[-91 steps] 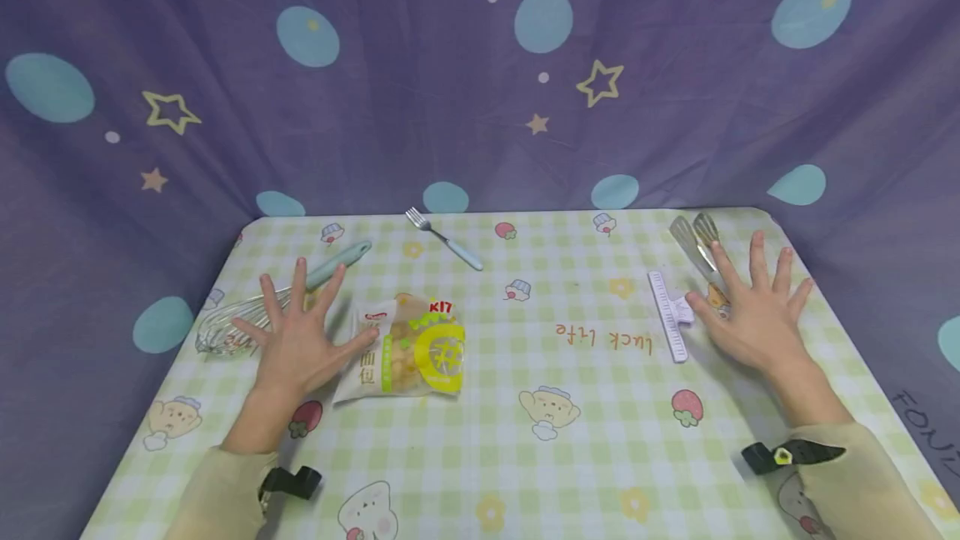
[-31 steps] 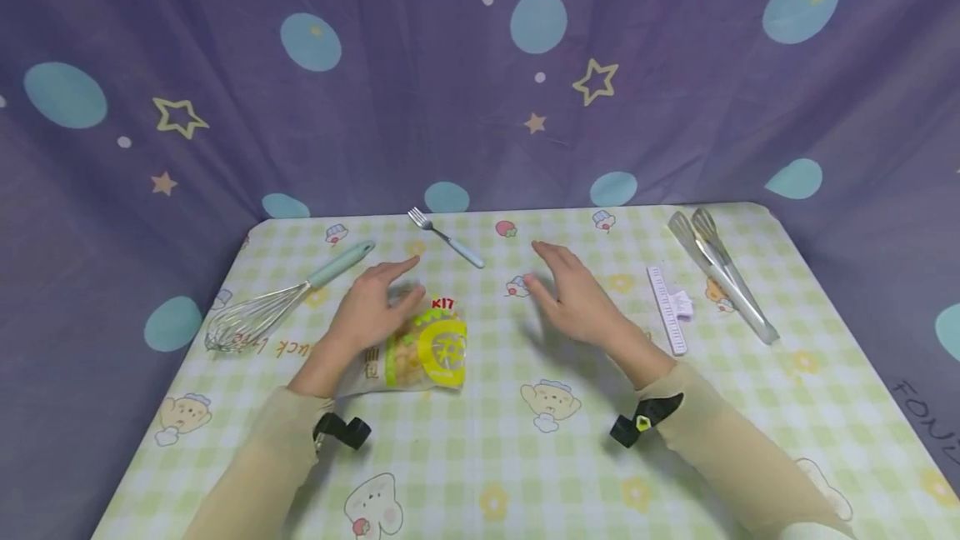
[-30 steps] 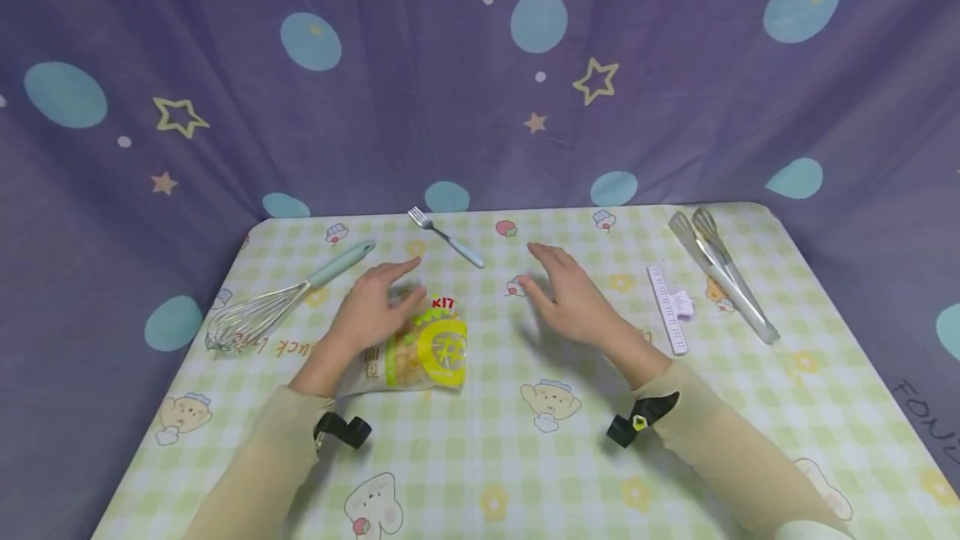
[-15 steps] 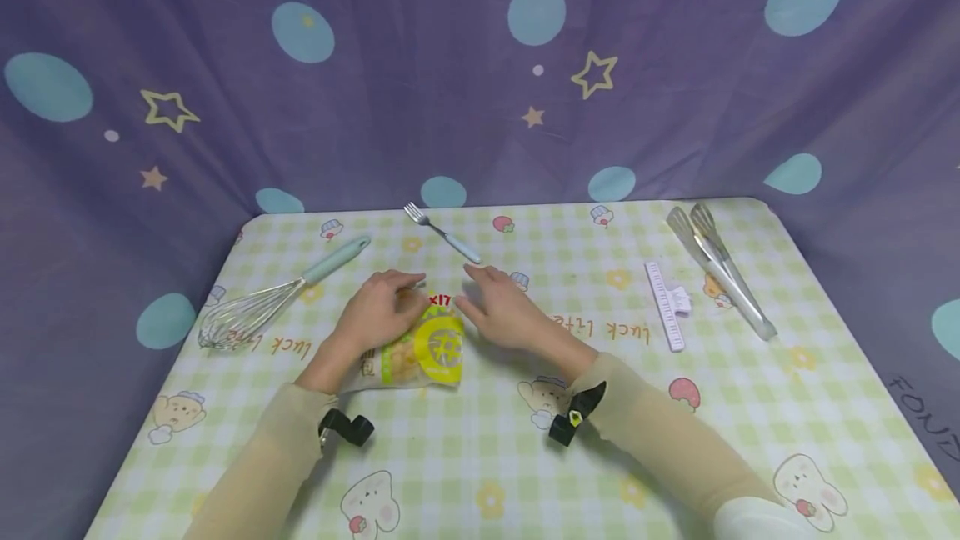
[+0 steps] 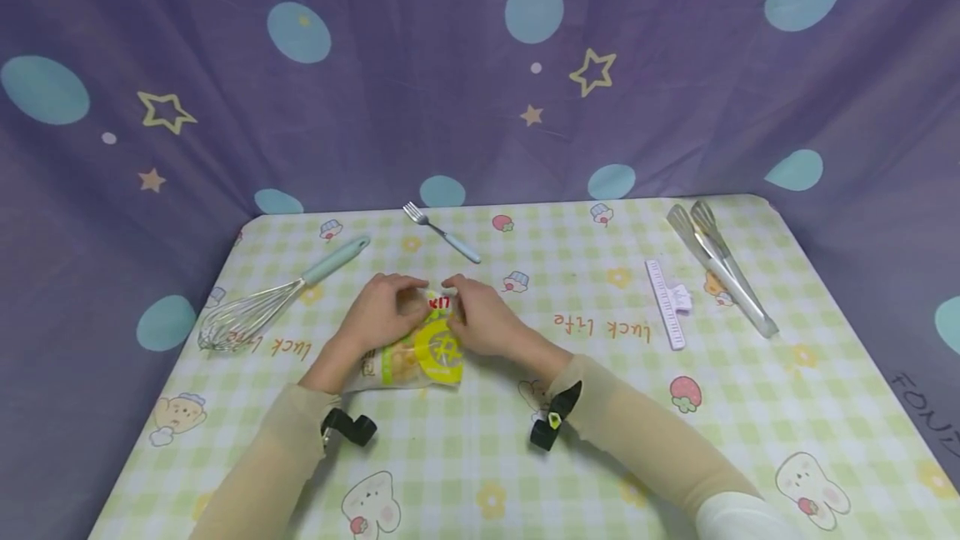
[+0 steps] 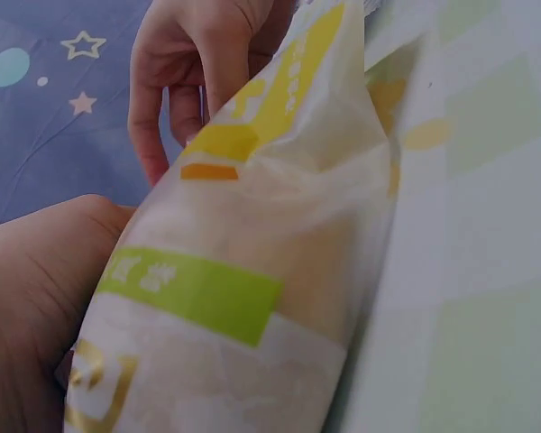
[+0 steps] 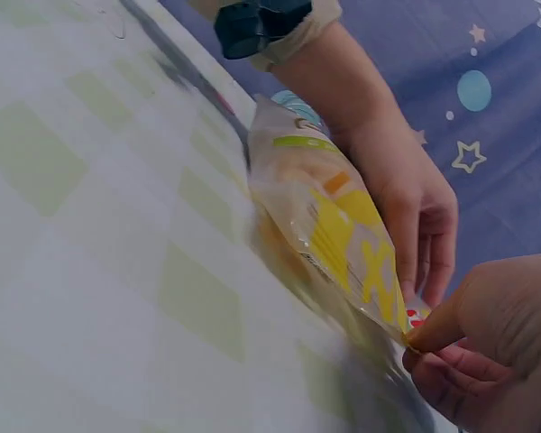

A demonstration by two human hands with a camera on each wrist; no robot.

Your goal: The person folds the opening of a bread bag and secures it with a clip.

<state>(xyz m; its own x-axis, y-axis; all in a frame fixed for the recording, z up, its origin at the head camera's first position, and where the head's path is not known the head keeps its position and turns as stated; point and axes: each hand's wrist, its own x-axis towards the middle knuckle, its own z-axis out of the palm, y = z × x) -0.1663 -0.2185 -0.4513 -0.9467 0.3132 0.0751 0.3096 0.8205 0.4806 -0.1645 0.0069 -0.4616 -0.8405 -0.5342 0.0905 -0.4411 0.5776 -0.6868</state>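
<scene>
A clear plastic packet of bread with yellow and green print lies left of the table's middle. My left hand is at its far edge, fingers and thumb curled over that side. At the packet's far right corner my right hand pinches the plastic between thumb and forefinger, as the right wrist view shows up close on the packet. In the left wrist view the packet fills the middle, its print side facing the camera, and hides most of the left fingers.
A whisk lies to the left and a fork at the back. Toward the right are a white ruler-edged clip and metal tongs. A purple curtain hangs behind the checked tablecloth.
Both hands have come in from spread-out positions above the table. The left reached the packet first; the right then swept left and took hold of its corner.
</scene>
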